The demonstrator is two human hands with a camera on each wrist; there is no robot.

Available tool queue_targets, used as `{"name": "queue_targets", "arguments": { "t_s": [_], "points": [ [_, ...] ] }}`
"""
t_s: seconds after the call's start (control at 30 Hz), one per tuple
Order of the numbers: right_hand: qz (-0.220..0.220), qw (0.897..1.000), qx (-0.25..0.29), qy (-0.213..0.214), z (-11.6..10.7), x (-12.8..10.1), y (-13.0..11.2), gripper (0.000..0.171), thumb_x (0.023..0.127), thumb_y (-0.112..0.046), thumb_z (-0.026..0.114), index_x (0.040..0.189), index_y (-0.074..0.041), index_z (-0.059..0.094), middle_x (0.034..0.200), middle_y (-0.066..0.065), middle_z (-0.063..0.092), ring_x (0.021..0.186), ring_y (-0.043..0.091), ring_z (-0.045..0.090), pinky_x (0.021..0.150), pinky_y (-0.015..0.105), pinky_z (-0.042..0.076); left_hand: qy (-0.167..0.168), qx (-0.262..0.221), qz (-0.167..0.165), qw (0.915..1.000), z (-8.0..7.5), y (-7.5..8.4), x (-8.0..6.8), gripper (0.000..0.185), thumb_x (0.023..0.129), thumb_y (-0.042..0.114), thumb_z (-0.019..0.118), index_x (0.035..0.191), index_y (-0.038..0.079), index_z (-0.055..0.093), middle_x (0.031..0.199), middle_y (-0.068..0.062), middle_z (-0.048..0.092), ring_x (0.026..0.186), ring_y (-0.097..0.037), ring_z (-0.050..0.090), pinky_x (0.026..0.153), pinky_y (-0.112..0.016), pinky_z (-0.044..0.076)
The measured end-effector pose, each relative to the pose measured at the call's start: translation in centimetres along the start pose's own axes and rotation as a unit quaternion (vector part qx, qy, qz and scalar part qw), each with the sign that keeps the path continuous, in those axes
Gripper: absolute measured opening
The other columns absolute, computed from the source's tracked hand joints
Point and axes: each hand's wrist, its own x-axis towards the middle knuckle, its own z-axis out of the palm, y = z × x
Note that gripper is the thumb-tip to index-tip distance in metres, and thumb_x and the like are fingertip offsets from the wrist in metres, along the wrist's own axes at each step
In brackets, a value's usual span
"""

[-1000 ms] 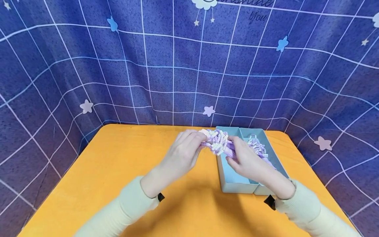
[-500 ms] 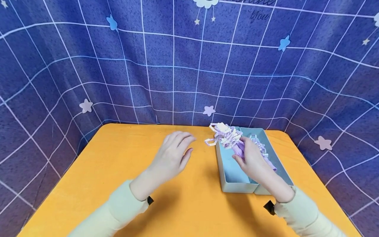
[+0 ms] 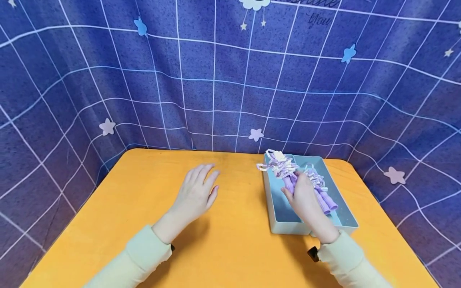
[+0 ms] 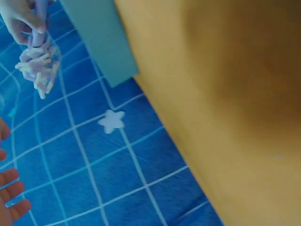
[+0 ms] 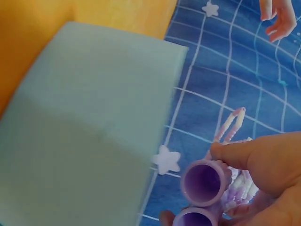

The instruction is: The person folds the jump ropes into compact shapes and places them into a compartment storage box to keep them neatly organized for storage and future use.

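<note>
My right hand [image 3: 304, 196] grips a beaded jump rope [image 3: 282, 165] by its two purple handles. Its purple-and-white beads are bundled up, with a few loops sticking out beyond the fingers, above the left compartment of a pale blue-green box [image 3: 289, 228]. In the right wrist view, the hollow ends of the handles [image 5: 203, 182] face the camera. Another jump rope [image 3: 317, 180], with the same purple handles, lies in the right compartment, partly hidden by my right hand. My left hand [image 3: 194, 194] hovers over the table to the left, fingers spread and holding nothing.
The box stands on the right part of an orange-yellow table [image 3: 230, 248], divided lengthwise into two compartments. A dark blue curtain [image 3: 201, 100] with a white grid and stars hangs behind the table and along both sides.
My left hand has let go of the rope's beads and drawn back to the left. My right hand has carried the jump rope a little rightward, over the box.
</note>
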Motion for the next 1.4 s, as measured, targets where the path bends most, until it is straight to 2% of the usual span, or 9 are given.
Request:
{"name": "queue_targets", "arguments": {
  "t_s": [0.13,0.27,0.37,0.57,0.73,0.87,0.97,1.13,1.4],
  "points": [
    [0.001,1.000,-0.008,0.028,1.3,-0.2,0.7,0.061,0.082,-0.013,0.072,0.121,0.016,0.036,0.108,0.037,0.049,0.104,0.051,0.049,0.092,0.058,0.038,-0.004,0.017,-0.003,0.9998,0.9,-0.4,-1.0,0.037,0.094,0.024,0.039,0.116,0.000,0.056,0.123,-0.021,0.053,0.112,-0.038,0.049,0.093,-0.049,0.040],
    [0.025,0.998,-0.013,0.050,2.4,-0.1,1.3,0.060,0.081,-0.012,0.072,0.121,0.015,0.036,0.105,0.037,0.049,0.100,0.052,0.049,0.089,0.059,0.038,-0.027,0.025,-0.007,0.9993,1.8,-0.8,-2.0,0.037,0.086,0.020,0.054,0.117,0.000,0.055,0.124,-0.021,0.053,0.112,-0.038,0.049,0.093,-0.049,0.040],
    [0.063,0.997,-0.017,0.049,3.3,0.1,1.7,0.060,0.081,-0.013,0.071,0.123,0.012,0.036,0.105,0.037,0.048,0.098,0.054,0.048,0.087,0.059,0.038,-0.040,0.025,-0.014,0.9988,2.4,-1.0,-2.9,0.042,0.081,0.018,0.063,0.118,0.000,0.055,0.124,-0.022,0.052,0.112,-0.038,0.048,0.093,-0.050,0.040],
    [0.128,0.990,-0.042,0.030,4.4,0.8,1.6,0.061,0.082,-0.016,0.070,0.123,0.011,0.034,0.108,0.036,0.045,0.098,0.053,0.048,0.084,0.060,0.040,-0.059,0.024,-0.035,0.9974,3.3,-1.2,-4.1,0.041,0.083,0.019,0.060,0.119,0.002,0.053,0.126,-0.022,0.049,0.114,-0.039,0.047,0.094,-0.050,0.039],
    [0.149,0.984,-0.092,0.017,5.2,1.1,1.5,0.068,0.081,-0.019,0.072,0.120,0.018,0.031,0.104,0.040,0.046,0.094,0.054,0.052,0.080,0.059,0.044,-0.070,0.016,-0.047,0.9963,3.4,-1.1,-4.5,0.041,0.084,0.019,0.059,0.120,0.002,0.052,0.127,-0.022,0.048,0.115,-0.040,0.045,0.094,-0.050,0.038],
    [0.172,0.980,-0.097,-0.007,5.8,1.2,1.5,0.069,0.082,-0.021,0.071,0.119,0.019,0.030,0.104,0.039,0.047,0.096,0.053,0.052,0.080,0.058,0.046,-0.078,0.016,-0.053,0.9954,3.3,-1.0,-4.6,0.041,0.083,0.018,0.059,0.121,0.003,0.051,0.128,-0.022,0.047,0.116,-0.039,0.044,0.094,-0.050,0.038],
    [0.187,0.977,-0.096,-0.027,6.1,1.1,1.5,0.066,0.083,-0.022,0.069,0.119,0.017,0.031,0.103,0.038,0.047,0.093,0.052,0.053,0.075,0.058,0.047,-0.081,0.014,-0.058,0.9949,3.2,-1.0,-4.6,0.042,0.084,0.019,0.059,0.121,0.003,0.050,0.128,-0.022,0.046,0.117,-0.039,0.044,0.094,-0.050,0.038],
    [0.203,0.973,-0.099,-0.053,6.5,0.8,1.5,0.066,0.084,-0.020,0.068,0.122,0.017,0.029,0.101,0.038,0.047,0.089,0.051,0.054,0.070,0.058,0.049,-0.079,0.011,-0.065,0.9947,3.1,-1.1,-4.6,0.042,0.083,0.019,0.059,0.121,0.003,0.050,0.128,-0.021,0.046,0.117,-0.039,0.044,0.094,-0.051,0.038],
    [0.197,0.968,-0.131,-0.083,6.9,1.0,1.7,0.073,0.084,-0.024,0.068,0.129,0.018,0.027,0.103,0.039,0.048,0.091,0.051,0.055,0.071,0.057,0.050,-0.079,0.005,-0.070,0.9944,3.1,-1.2,-4.5,0.044,0.083,0.018,0.061,0.122,0.003,0.050,0.129,-0.021,0.046,0.118,-0.039,0.044,0.095,-0.051,0.037]
  ]
}}
